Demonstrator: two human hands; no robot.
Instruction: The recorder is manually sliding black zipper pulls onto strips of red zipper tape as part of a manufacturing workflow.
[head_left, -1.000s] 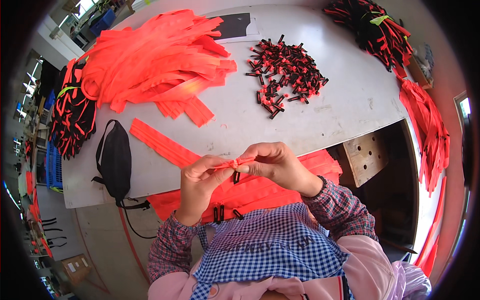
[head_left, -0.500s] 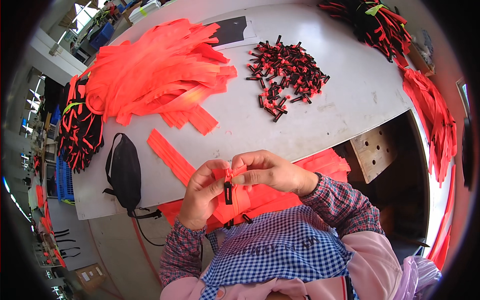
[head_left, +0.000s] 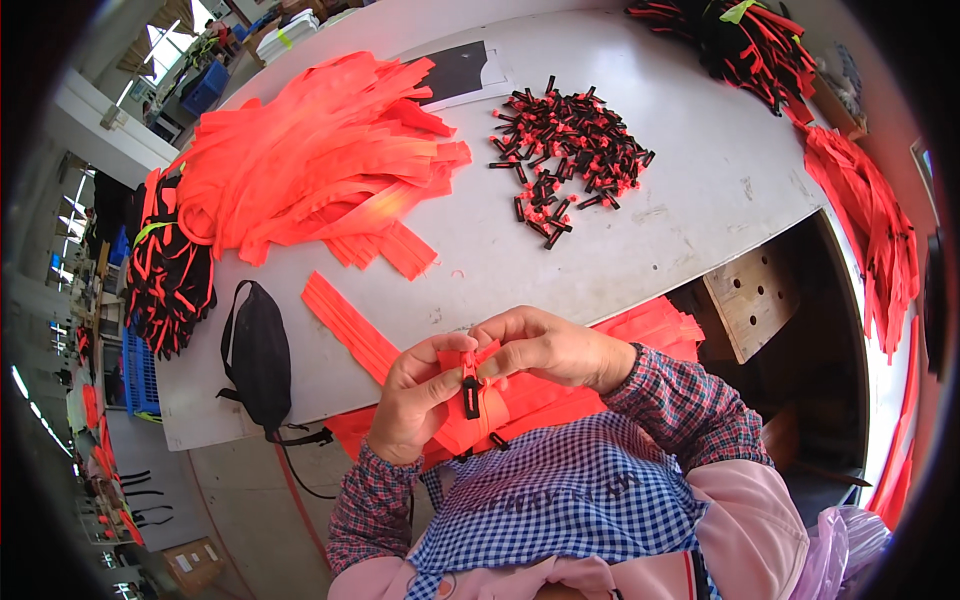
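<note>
Just above my checked apron (head_left: 560, 475), both hands meet at the end of an orange-red zipper tape (head_left: 450, 432). My left hand (head_left: 412, 400) pinches the tape from the left, thumb and forefinger closed. On it sits a small zipper slider, with its black pull (head_left: 471, 398) hanging down between my hands. My right hand (head_left: 550, 348) closes its thumb and forefinger on the tape's tip beside the slider; the fingers partly hide the slider's body. Another black pull (head_left: 498, 440) lies lower down by the apron's edge. More orange-red tape (head_left: 650, 330) lies under my right wrist.
A big heap of orange-red zipper tapes (head_left: 310, 160) covers the table's far left. Several loose sliders with black pulls (head_left: 570, 150) are piled at the back middle. A black pouch (head_left: 258, 355) lies near the left edge. An open gap with a perforated wooden board (head_left: 752, 300) is at right.
The tape's tip and slider have shifted slightly within my fingers, and the right fingers have moved a little. The whole view has shifted slightly. Both hands keep their pinch.
</note>
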